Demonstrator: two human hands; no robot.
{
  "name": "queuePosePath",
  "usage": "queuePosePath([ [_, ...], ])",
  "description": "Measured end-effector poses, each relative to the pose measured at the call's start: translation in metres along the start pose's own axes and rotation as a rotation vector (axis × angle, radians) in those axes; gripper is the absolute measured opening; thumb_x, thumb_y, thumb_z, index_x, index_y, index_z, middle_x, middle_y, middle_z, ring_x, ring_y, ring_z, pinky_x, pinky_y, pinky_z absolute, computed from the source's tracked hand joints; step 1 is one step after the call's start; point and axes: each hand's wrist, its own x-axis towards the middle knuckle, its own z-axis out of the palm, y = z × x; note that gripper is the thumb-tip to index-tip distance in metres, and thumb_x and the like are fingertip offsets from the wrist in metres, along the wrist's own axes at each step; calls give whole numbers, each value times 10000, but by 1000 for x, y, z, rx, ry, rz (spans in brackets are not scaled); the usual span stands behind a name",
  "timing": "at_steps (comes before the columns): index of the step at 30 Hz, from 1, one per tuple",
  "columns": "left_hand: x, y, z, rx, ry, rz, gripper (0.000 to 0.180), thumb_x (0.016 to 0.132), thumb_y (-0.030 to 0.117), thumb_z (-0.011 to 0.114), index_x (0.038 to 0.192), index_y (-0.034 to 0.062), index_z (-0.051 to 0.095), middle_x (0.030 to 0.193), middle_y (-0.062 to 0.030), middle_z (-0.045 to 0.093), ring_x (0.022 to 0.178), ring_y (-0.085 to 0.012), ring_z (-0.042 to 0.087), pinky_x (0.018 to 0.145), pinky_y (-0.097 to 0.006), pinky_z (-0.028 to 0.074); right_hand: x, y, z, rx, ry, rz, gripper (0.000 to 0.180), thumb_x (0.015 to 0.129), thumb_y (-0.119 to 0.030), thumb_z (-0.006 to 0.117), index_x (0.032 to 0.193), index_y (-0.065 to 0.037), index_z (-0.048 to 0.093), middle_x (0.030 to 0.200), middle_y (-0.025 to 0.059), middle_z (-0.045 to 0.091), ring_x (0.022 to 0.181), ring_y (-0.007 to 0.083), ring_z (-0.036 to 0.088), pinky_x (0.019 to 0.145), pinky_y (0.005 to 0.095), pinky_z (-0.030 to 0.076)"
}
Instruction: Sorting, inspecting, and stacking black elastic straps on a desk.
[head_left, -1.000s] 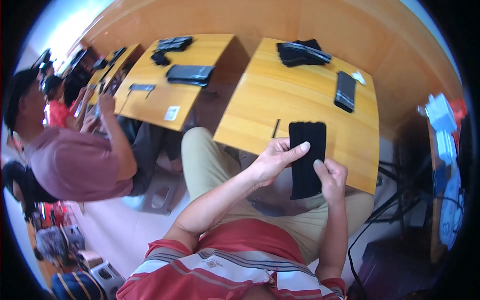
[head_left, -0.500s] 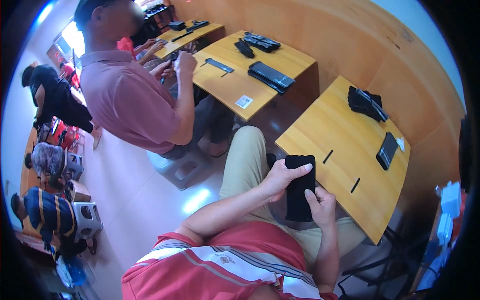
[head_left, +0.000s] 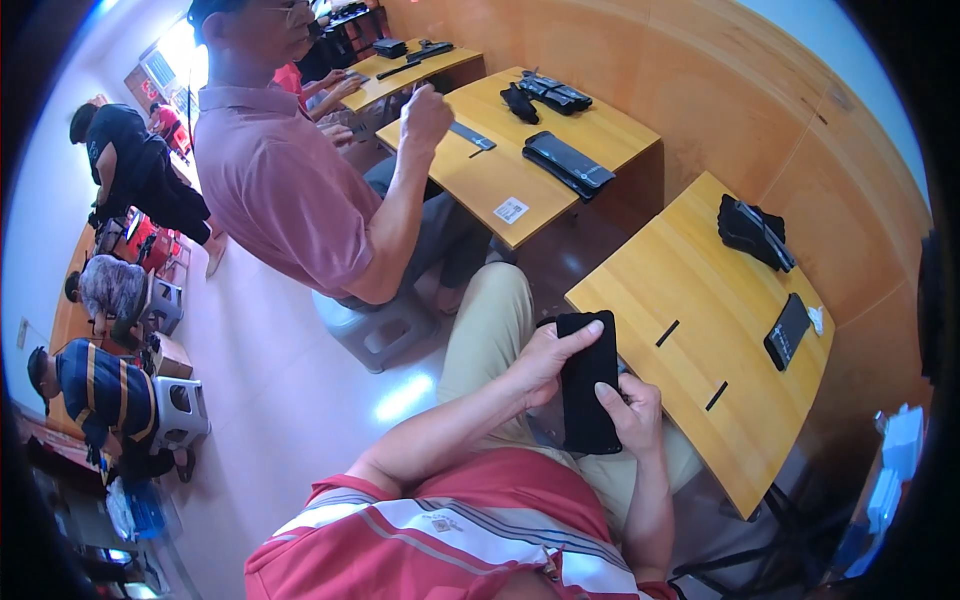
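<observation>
A flat, oblong piece of black folded cloth [head_left: 588,400], wavy along its top edge, is held upright above my lap between both hands. My left hand [head_left: 540,365] grips its upper left side, thumb lying across the front near the top. Lower on the right edge, my right hand [head_left: 635,410] pinches it with the thumb in front; the fingers behind are hidden. Beside my right hand stands a yellow wooden table [head_left: 640,290] with two short black strips, one nearer the middle [head_left: 668,333] and one nearer the front [head_left: 717,396].
On my table's far side lie a bundle of black cloth pieces [head_left: 748,232], a flat black package [head_left: 787,330] and a white scrap [head_left: 816,320]. A co-worker [head_left: 280,190] sits ahead on a grey stool [head_left: 375,335] by another table [head_left: 470,190]. White boxes [head_left: 888,470] stand at right.
The view has shifted, so the tables sit slightly lower and farther right. My grip on the black cloth stays much the same. The co-worker's near hand has risen.
</observation>
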Motion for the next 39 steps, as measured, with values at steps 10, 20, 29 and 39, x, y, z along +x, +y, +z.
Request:
queuePosePath([
  [10, -2, 10, -30, -80, 31, -45, 310, 994, 372, 675, 1015, 64, 701, 934, -22, 721, 841, -119, 677, 767, -288, 550, 14, -28, 8, -138, -119, -25, 454, 956, -251, 708, 674, 15, 471, 591, 74, 421, 575, 111, 384, 520, 336, 341],
  [20, -6, -29, -28, 340, 224, 299, 769, 969, 375, 704, 1494, -79, 372, 1388, -111, 552, 1236, -155, 530, 1012, -317, 446, 19, -25, 30, -722, 186, -381, 165, 933, -169, 675, 897, -8, 661, 707, 151, 617, 618, 308, 622, 575, 444, 484],
  [29, -16, -18, -30, -124, 105, 86, 294, 1057, 288, 582, 1234, 53, 596, 1161, -63, 680, 1040, -146, 641, 894, -331, 534, 17, -48, 53, -725, -11, -482, 455, 759, -188, 815, 1161, -37, 663, 1128, 137, 613, 1042, 321, 607, 875, 422, 530],
  [39, -25, -6, -37, 1, -62, 161, 343, 1053, 297, 591, 1283, 43, 591, 1141, -67, 706, 1011, -139, 653, 921, -328, 531, 7, -7, 38, 24, -65, 104, 348, 918, -189, 759, 1155, 40, 648, 928, 102, 732, 829, 143, 675, 762, 312, 546],
])
